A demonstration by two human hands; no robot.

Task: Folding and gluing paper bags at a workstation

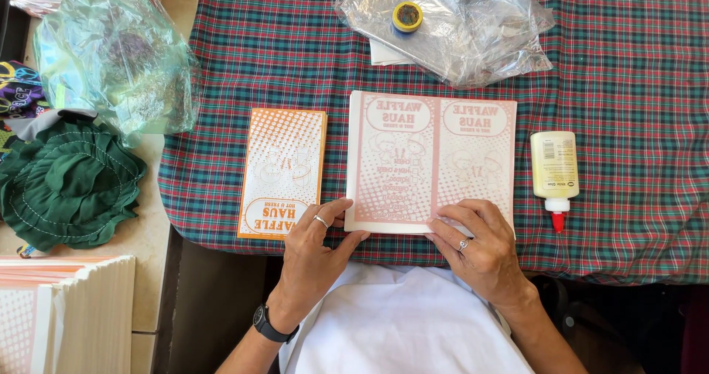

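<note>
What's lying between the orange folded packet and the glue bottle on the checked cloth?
In the head view, the flat pink printed sheet lies between the orange packet and the glue bottle, with the left hand and right hand on its near edge.

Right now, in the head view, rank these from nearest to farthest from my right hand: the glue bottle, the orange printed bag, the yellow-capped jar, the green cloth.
From the right hand:
1. Glue bottle, just to its right on the plaid cloth.
2. Orange printed bag, left, beyond the left hand.
3. Yellow-capped jar, at the far edge, inside the clear plastic bag.
4. Green cloth, far left, off the plaid cloth.
</note>
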